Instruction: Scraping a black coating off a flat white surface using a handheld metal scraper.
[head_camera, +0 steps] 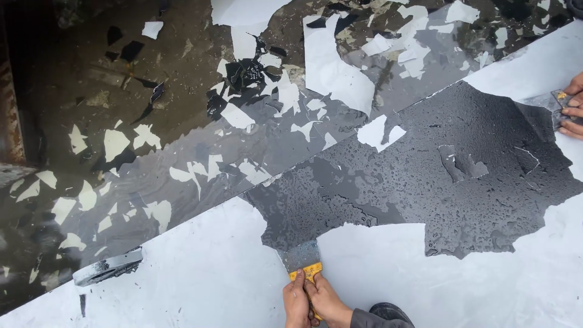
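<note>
1. Two scrapers: a yellow-handled scraper [305, 262] near, another scraper [557, 103] far right.
2. Three hands: left hand [296, 302], right hand [328, 300], a co-worker's hand [573, 106].
3. One large sheet [200, 273].

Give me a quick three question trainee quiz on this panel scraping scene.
1. True or false: both of the person's hands grip one scraper.
2. What colour is the scraper's handle?
A. yellow
B. red
C. green
3. At which edge of the view does a co-worker's hand appear?

Key:
1. True: left hand and right hand close together on the handle, blade at the edge of the white film on the wet dark panel.
2. A.
3. Right edge, holding a second scraper.
</note>
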